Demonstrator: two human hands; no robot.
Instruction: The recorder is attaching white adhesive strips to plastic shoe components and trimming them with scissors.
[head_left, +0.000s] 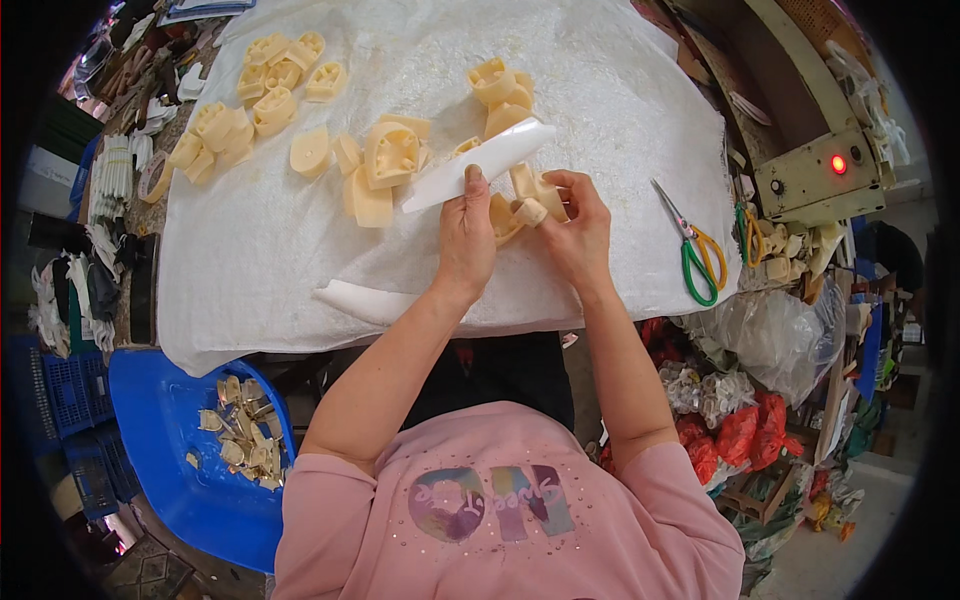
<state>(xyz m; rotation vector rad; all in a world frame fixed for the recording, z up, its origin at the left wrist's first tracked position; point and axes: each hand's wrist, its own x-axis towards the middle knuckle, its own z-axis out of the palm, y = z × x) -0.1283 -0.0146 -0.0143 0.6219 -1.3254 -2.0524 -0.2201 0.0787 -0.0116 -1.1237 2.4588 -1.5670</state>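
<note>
In my left hand (468,238) is a long, glossy white curved piece (455,176), pressed under the thumb and slanting up to the right. My right hand (580,228) has its fingers curled round a cream moulded piece (546,192), close to the white piece's right end. Something pale covers or touches my right thumb tip; I cannot tell which. Just under the white piece sits another cream part (503,220), partly hidden by my hands. Beyond lie a hollow cream block with inner ribs (392,155) and a cream stack (497,85). A second white curved piece (365,300) rests by the near edge.
White sheeting (620,90) covers the table. Several cream moulded parts (275,105) are grouped at the far left. Scissors with green and orange handles (693,250) lie open at right, near a control box (820,180) with a lit red lamp. A blue tub (190,490) holds scraps.
</note>
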